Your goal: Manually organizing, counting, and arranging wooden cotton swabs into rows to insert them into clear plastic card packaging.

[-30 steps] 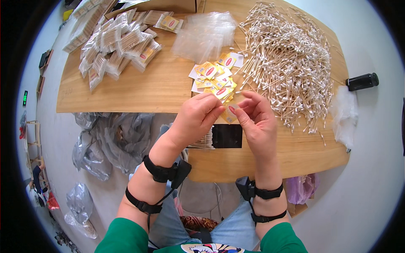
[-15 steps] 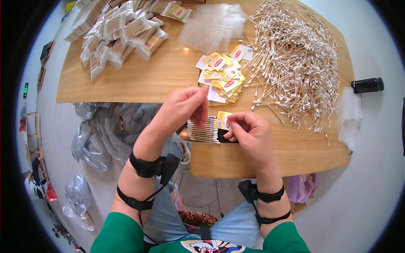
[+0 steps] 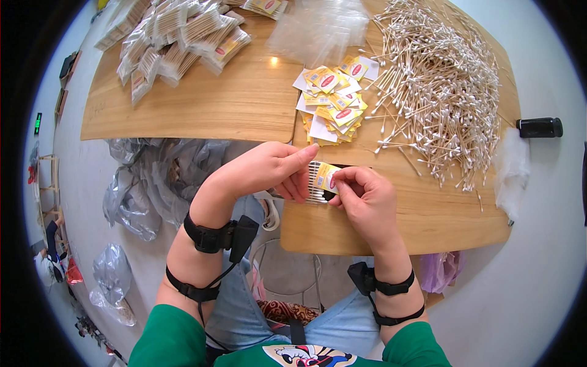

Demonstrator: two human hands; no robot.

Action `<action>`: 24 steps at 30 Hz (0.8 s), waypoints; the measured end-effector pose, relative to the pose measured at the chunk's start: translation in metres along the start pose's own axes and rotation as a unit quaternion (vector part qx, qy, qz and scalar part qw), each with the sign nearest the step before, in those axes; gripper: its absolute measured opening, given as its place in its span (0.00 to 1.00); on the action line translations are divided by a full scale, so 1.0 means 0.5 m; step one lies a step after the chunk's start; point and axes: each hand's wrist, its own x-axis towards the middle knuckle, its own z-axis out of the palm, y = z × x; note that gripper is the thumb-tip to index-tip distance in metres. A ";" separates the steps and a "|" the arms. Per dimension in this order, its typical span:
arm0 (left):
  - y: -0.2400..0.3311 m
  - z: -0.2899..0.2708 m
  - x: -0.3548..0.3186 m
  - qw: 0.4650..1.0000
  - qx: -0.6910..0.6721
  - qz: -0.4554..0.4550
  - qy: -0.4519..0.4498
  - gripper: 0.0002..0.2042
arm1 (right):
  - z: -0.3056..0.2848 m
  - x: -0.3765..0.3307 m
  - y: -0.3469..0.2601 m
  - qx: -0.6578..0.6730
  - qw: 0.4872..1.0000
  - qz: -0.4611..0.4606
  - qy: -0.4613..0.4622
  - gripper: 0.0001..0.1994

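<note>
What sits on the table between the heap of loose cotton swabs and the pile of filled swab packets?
In the head view, a small pile of yellow-and-white paper labels, with clear empty plastic bags behind it; otherwise bare wooden table.

The person wears a bright green top with long sleeves pushed up to the elbows; a cartoon print in red, yellow, black and white sits on the chest at the lower edge of the view; light blue jeans cover the legs. The left hand (image 3: 269,171) is bare, with no rings or glove; its forearm carries two black straps, one at the wrist with a small black box, one nearer the elbow; a thin black cable runs between them. The right hand (image 3: 367,199) is bare too; its forearm bears two black straps as well, with a small black box on the one nearer the wrist.
</note>
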 end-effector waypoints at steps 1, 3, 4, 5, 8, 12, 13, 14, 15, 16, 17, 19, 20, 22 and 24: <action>-0.001 0.000 0.001 1.000 -0.001 0.000 0.000 0.31 | 0.000 -0.001 -0.003 -0.008 1.000 0.012 -0.010 0.04; -0.002 0.001 0.001 1.000 -0.003 0.000 0.003 0.32 | 0.000 -0.002 -0.009 -0.016 0.999 0.024 -0.020 0.04; -0.001 0.001 0.002 1.000 -0.004 0.000 0.003 0.32 | 0.000 -0.002 -0.012 -0.007 0.999 0.043 -0.031 0.04; 0.002 0.002 0.003 1.000 -0.001 -0.005 0.004 0.32 | 0.000 -0.002 -0.013 0.002 0.997 0.063 -0.043 0.04; 0.000 0.003 0.004 1.000 0.000 -0.007 0.007 0.33 | 0.005 0.005 -0.017 -0.001 0.996 0.062 -0.066 0.04; 0.003 0.005 0.013 1.000 -0.008 -0.004 -0.003 0.34 | 0.019 0.018 -0.009 -0.059 0.997 0.017 -0.043 0.05; 0.002 0.003 0.013 1.000 -0.007 -0.005 -0.003 0.34 | 0.024 0.022 -0.012 -0.079 0.995 0.018 -0.052 0.06; 0.000 0.002 0.012 1.000 -0.003 -0.005 -0.001 0.34 | 0.029 0.026 -0.016 -0.100 0.993 0.018 -0.062 0.07; -0.002 0.000 0.012 1.000 0.002 -0.005 0.002 0.34 | 0.032 0.027 -0.024 -0.099 0.993 0.019 -0.062 0.07; -0.002 -0.001 0.013 1.000 0.002 -0.005 0.002 0.34 | 0.034 0.028 -0.035 -0.130 0.989 0.012 -0.062 0.08; -0.003 -0.001 0.014 1.000 -0.010 -0.007 -0.003 0.34 | 0.035 0.029 -0.041 -0.161 0.985 0.006 -0.061 0.09; -0.002 -0.002 0.014 1.000 -0.022 -0.009 -0.007 0.34 | 0.039 0.031 -0.037 -0.180 0.982 -0.013 -0.051 0.09; 0.000 -0.001 0.014 1.000 -0.025 -0.010 -0.005 0.34 | 0.039 0.031 -0.035 -0.199 0.979 -0.032 -0.041 0.10; 0.001 -0.002 0.015 1.000 -0.027 -0.012 -0.002 0.35 | 0.039 0.030 -0.033 -0.215 0.975 -0.045 -0.043 0.10; 0.002 -0.004 0.016 0.999 -0.041 -0.008 -0.011 0.35 | 0.041 0.030 -0.034 -0.230 0.970 -0.059 -0.046 0.10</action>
